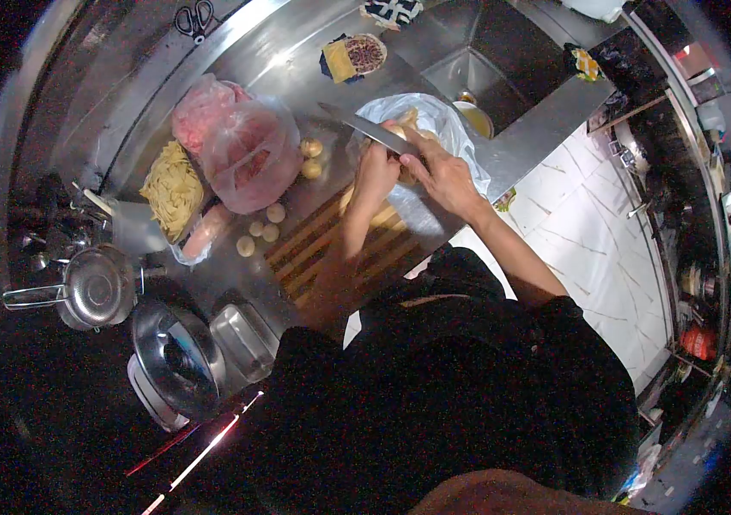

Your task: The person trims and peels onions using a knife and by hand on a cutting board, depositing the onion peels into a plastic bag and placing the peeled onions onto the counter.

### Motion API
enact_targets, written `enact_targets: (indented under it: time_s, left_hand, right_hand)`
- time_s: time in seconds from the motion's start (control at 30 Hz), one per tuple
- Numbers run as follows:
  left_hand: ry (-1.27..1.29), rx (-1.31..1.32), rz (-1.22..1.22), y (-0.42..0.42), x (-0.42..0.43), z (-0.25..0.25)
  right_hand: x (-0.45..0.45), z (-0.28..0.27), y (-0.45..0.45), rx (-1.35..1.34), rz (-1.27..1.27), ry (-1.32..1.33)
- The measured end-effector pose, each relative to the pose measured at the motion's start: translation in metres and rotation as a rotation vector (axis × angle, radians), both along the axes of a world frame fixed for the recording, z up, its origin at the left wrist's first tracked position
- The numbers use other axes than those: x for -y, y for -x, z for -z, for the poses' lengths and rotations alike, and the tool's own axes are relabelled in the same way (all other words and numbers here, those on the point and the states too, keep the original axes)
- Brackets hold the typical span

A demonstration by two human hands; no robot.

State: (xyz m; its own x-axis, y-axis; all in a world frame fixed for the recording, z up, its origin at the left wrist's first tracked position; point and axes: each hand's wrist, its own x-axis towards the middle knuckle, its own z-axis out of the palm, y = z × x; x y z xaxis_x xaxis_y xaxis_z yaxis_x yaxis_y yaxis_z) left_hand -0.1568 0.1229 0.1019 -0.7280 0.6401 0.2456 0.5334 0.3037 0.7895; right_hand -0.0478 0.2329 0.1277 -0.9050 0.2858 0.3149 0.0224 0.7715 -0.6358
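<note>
My right hand (447, 178) is closed on a knife (374, 131), whose blade points up and to the left. Close beside it, my left hand (374, 180) is closed on a small pale round item, mostly hidden by the blade and fingers. Both hands are over the near edge of a white plastic bag (451, 129) that holds pale brown pieces. A striped wooden cutting board (322, 236) lies below my left forearm. Several round pale items (272, 233) sit on the steel counter left of the board.
Plastic bags of reddish meat (249, 159), pale yellow strips (171, 189), a steel tray (245, 342), a large bowl (176, 356) and a strainer (99, 287) stand to the left. A sink (460, 73) lies beyond the white bag. Scissors (194, 21) are at the upper left.
</note>
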Motion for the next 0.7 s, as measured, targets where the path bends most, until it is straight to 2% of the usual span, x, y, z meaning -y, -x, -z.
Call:
enact_targets:
  time_s: [0.23,0.27,0.33,0.47,0.5,0.53,0.6,0.7]
  left_hand:
    - [-0.063,-0.200,-0.016,-0.003,-0.002,0.003]
    - [-0.037,-0.168,-0.034,-0.005,-0.002,0.003]
    - [0.019,-0.104,-0.073,-0.009,-0.002,-0.003]
    - [-0.244,0.157,0.004,-0.006,-0.001,0.009]
    - [-0.346,0.216,0.036,-0.002,-0.002,0.028]
    - [-0.447,0.274,0.069,0.000,-0.003,0.033]
    - [-0.419,0.385,0.094,0.006,0.005,0.034]
    - [-0.418,0.613,0.135,0.008,0.012,0.022]
  right_hand:
    - [0.001,-0.002,0.004,0.065,0.030,0.113]
    - [0.000,-0.002,0.005,0.079,0.037,0.130]
    - [-0.009,0.016,0.013,0.112,0.011,0.420]
    - [-0.021,0.013,0.020,0.128,-0.042,0.845]
    - [-0.024,0.013,0.019,0.236,-0.061,1.069]
    - [-0.025,0.008,0.019,0.237,-0.016,1.101]
    - [-0.025,0.000,0.020,0.238,0.075,1.165]
    - [-0.028,0.023,0.020,0.274,0.005,1.201]
